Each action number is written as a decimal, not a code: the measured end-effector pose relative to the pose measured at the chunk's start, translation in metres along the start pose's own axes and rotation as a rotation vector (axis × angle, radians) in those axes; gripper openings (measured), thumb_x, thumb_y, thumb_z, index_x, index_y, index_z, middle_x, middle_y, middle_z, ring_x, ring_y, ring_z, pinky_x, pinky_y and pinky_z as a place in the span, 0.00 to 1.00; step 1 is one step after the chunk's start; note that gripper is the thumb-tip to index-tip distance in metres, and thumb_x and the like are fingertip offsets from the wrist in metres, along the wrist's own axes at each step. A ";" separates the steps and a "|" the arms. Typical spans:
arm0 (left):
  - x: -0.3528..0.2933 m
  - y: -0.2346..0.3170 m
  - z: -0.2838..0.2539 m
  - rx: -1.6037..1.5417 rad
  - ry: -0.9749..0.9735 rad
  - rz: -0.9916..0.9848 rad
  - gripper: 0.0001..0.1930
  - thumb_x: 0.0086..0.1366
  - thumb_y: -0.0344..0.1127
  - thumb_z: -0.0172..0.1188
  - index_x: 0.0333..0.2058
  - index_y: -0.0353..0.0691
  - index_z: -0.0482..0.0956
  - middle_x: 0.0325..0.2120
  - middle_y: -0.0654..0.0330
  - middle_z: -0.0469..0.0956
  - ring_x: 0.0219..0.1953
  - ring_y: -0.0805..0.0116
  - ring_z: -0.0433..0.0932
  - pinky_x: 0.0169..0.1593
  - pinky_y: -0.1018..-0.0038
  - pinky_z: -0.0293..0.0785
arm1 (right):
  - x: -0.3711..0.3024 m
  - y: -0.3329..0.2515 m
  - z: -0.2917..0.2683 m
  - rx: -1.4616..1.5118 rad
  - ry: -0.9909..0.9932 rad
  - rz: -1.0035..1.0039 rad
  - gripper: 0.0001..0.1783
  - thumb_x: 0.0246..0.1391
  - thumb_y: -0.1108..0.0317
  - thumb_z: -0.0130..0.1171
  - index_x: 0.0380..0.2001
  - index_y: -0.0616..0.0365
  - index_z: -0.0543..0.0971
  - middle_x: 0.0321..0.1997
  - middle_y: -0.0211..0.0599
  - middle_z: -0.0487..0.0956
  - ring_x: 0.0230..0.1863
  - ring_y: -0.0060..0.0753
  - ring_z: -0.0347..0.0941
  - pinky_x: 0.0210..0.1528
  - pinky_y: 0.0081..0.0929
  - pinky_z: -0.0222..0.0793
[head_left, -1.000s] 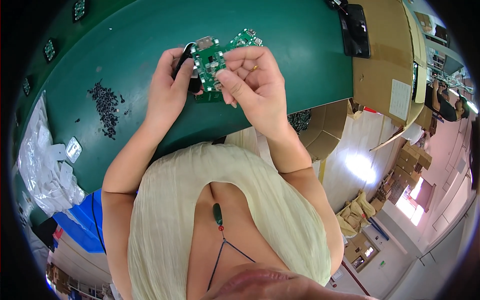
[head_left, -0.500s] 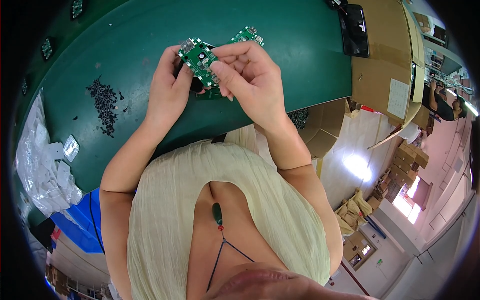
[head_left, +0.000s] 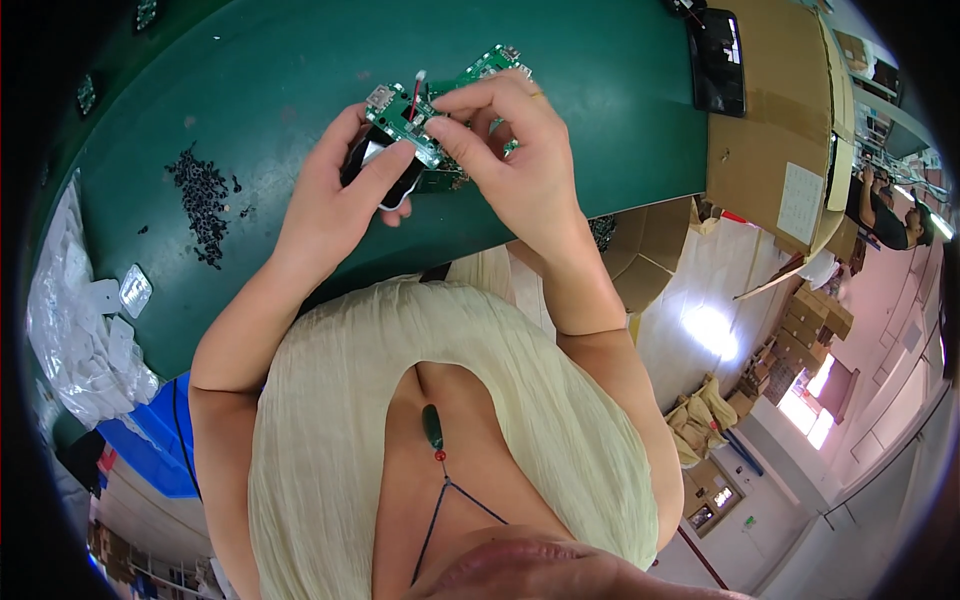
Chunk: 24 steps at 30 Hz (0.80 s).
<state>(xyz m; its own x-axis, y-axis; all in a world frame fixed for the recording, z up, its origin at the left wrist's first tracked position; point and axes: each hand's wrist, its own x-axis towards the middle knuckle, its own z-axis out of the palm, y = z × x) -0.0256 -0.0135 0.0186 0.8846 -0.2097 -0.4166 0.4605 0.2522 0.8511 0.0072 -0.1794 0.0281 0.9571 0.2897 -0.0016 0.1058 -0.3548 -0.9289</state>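
My left hand (head_left: 335,190) is closed around a black casing (head_left: 392,184) with a shiny face. Its thumb presses the lower edge of a green circuit board (head_left: 388,108), which lies tilted over the casing. A metal port sits at the board's upper left corner. From the board a short red wire (head_left: 415,98) with a pale tip sticks up. My right hand (head_left: 520,145) pinches at the board's right edge with thumb and forefinger; the exact grip point is partly hidden. Just behind that hand, more green circuit boards (head_left: 485,64) lie on the table.
On the green table (head_left: 270,60) a pile of small black parts (head_left: 203,205) lies to the left. Nearer me are a clear plastic bag of pale pieces (head_left: 75,320) and a blue bin (head_left: 165,440). A black phone (head_left: 718,70) and a cardboard box (head_left: 765,120) stand right.
The board has tilted flatter, and more of the black casing shows beneath it. The red wire now stands up above the board. Both hands stay close together.
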 end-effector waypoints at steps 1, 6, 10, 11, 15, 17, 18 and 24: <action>0.000 0.001 0.000 0.026 0.014 -0.023 0.16 0.60 0.33 0.53 0.47 0.36 0.66 0.28 0.61 0.72 0.20 0.78 0.70 0.20 0.83 0.65 | 0.001 -0.002 0.001 -0.225 0.060 -0.146 0.10 0.46 0.76 0.59 0.35 0.62 0.75 0.30 0.28 0.74 0.26 0.12 0.65 0.23 0.12 0.61; -0.001 0.004 0.003 0.092 0.043 -0.014 0.14 0.60 0.34 0.53 0.44 0.37 0.67 0.24 0.64 0.72 0.17 0.80 0.68 0.18 0.84 0.62 | 0.001 -0.005 0.005 0.084 0.096 -0.043 0.09 0.47 0.76 0.59 0.34 0.62 0.75 0.35 0.31 0.75 0.28 0.14 0.66 0.27 0.13 0.64; -0.003 0.004 0.006 0.130 0.051 -0.007 0.14 0.58 0.34 0.54 0.42 0.37 0.68 0.21 0.65 0.71 0.17 0.81 0.68 0.18 0.84 0.62 | 0.003 0.000 0.008 0.230 0.048 0.096 0.08 0.48 0.76 0.58 0.34 0.63 0.75 0.37 0.33 0.76 0.30 0.14 0.67 0.30 0.14 0.65; -0.003 0.004 0.006 0.130 0.054 -0.006 0.14 0.58 0.34 0.54 0.42 0.37 0.68 0.21 0.65 0.71 0.17 0.81 0.68 0.18 0.84 0.62 | 0.003 0.001 0.009 0.231 0.046 0.095 0.08 0.48 0.76 0.58 0.34 0.63 0.75 0.37 0.33 0.76 0.30 0.14 0.67 0.30 0.14 0.65; -0.004 0.005 0.004 0.141 0.045 -0.023 0.14 0.58 0.35 0.54 0.42 0.38 0.68 0.22 0.65 0.71 0.17 0.81 0.68 0.18 0.84 0.62 | 0.004 0.005 0.014 0.429 0.076 0.014 0.05 0.48 0.77 0.57 0.31 0.62 0.75 0.35 0.32 0.74 0.26 0.14 0.66 0.26 0.11 0.61; -0.004 0.009 0.002 0.134 0.038 -0.045 0.14 0.58 0.34 0.54 0.42 0.38 0.68 0.22 0.65 0.71 0.17 0.81 0.68 0.18 0.84 0.62 | 0.004 0.006 0.015 0.483 0.099 -0.056 0.04 0.47 0.78 0.58 0.29 0.61 0.76 0.34 0.31 0.72 0.22 0.13 0.63 0.20 0.09 0.56; -0.004 0.011 0.000 0.106 0.012 -0.069 0.14 0.59 0.35 0.54 0.42 0.37 0.68 0.23 0.64 0.72 0.18 0.80 0.69 0.19 0.84 0.63 | 0.002 0.005 0.015 0.474 0.062 -0.080 0.05 0.48 0.79 0.56 0.31 0.63 0.76 0.34 0.33 0.74 0.27 0.16 0.66 0.26 0.12 0.61; -0.006 0.016 -0.003 -0.024 -0.052 -0.116 0.16 0.59 0.36 0.53 0.44 0.36 0.66 0.28 0.61 0.72 0.20 0.77 0.71 0.21 0.83 0.66 | 0.006 0.000 0.017 0.205 -0.016 -0.344 0.09 0.47 0.81 0.55 0.33 0.60 0.78 0.31 0.34 0.72 0.27 0.22 0.71 0.25 0.16 0.69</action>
<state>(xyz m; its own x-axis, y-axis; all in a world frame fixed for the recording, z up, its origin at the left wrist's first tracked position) -0.0229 -0.0057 0.0338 0.8208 -0.2871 -0.4938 0.5614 0.2459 0.7902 0.0082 -0.1624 0.0220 0.8704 0.3754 0.3184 0.3621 -0.0503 -0.9308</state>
